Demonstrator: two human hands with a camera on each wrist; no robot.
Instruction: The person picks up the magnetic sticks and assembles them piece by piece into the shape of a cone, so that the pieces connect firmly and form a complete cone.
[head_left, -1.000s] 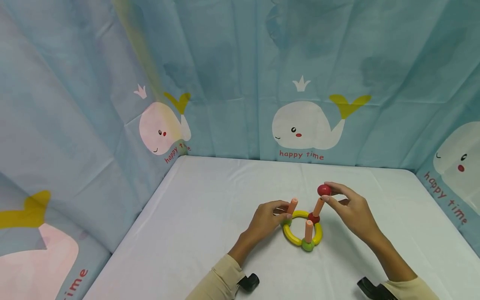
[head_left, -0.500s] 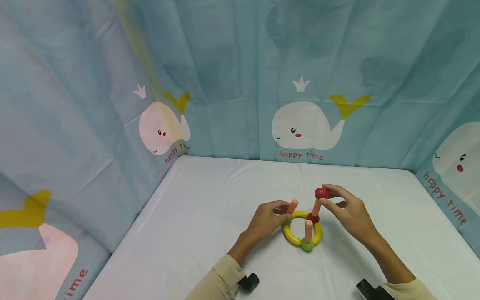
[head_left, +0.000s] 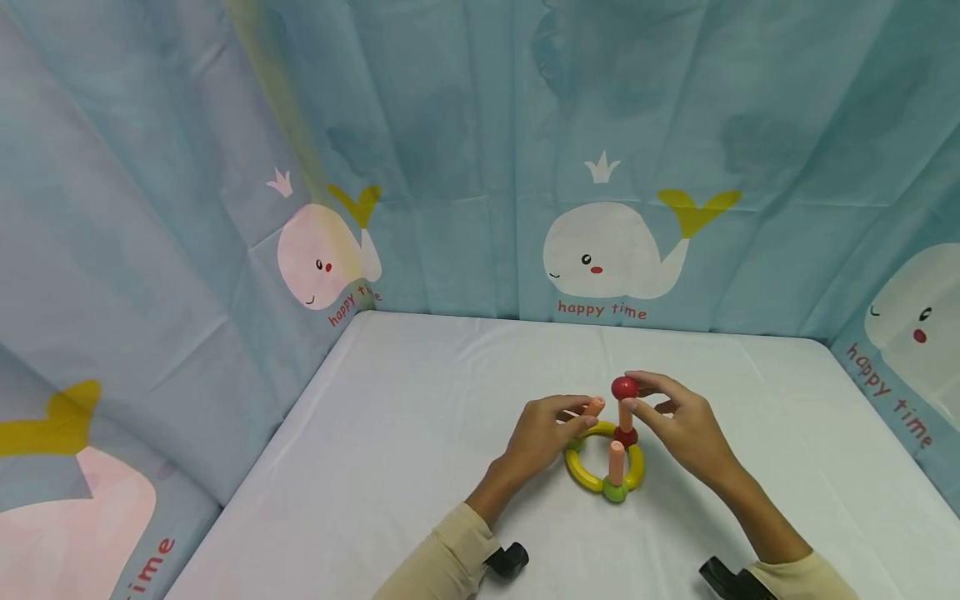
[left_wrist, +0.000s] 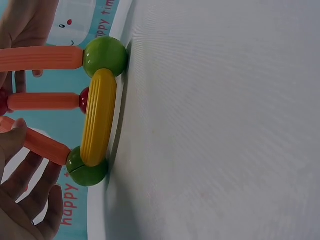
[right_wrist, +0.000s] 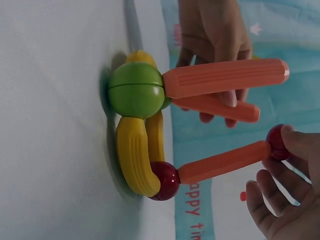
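A ring of curved yellow toy pieces [head_left: 582,475], joined by green balls [head_left: 615,490] and a lower red ball [head_left: 626,437], lies on the table. Three orange rods rise from its balls. My left hand [head_left: 534,435] pinches the left rod [head_left: 594,406] near its upper end; that rod leans right. With thumb and fingertips, my right hand [head_left: 684,429] holds an upper red ball [head_left: 624,387] on top of the far rod [right_wrist: 225,162]. The front rod [head_left: 616,463] stands almost upright, untouched, with a bare top.
A white cloth covers the table [head_left: 420,400]. Behind and at the sides hangs a blue curtain [head_left: 465,167] with whale prints. Black wrist cameras [head_left: 507,561] sit by both sleeves.
My right hand has moved left with the upper red ball, so the far rod stands more upright. The left rod now tilts further right in my left hand, which has shifted slightly right.
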